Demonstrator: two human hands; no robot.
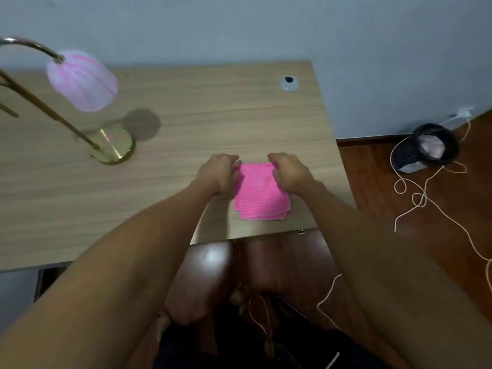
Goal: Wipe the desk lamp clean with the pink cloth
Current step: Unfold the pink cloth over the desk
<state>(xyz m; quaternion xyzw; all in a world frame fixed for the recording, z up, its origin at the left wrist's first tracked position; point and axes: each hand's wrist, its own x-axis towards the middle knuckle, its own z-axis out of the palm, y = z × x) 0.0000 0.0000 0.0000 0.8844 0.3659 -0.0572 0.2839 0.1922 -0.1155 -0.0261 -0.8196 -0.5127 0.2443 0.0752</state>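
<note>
A folded pink cloth (259, 194) lies flat on the wooden desk (213, 123) close to its front right corner. My left hand (217, 173) rests on the cloth's far left edge, fingers curled onto it. My right hand (288, 171) sits on the far right edge in the same way. The desk lamp stands at the left: a round brass base (114, 146), a slanted brass stem (45, 109) and a pink-and-white glass shade (82, 79) hanging from a curved neck. The lamp is well apart from both hands.
A grey cable grommet (289, 83) is set in the desk's far right. On the wooden floor to the right lie a black mesh bin (426, 147) tipped on its side and a loose white cord (431, 209). A grey wall runs behind the desk.
</note>
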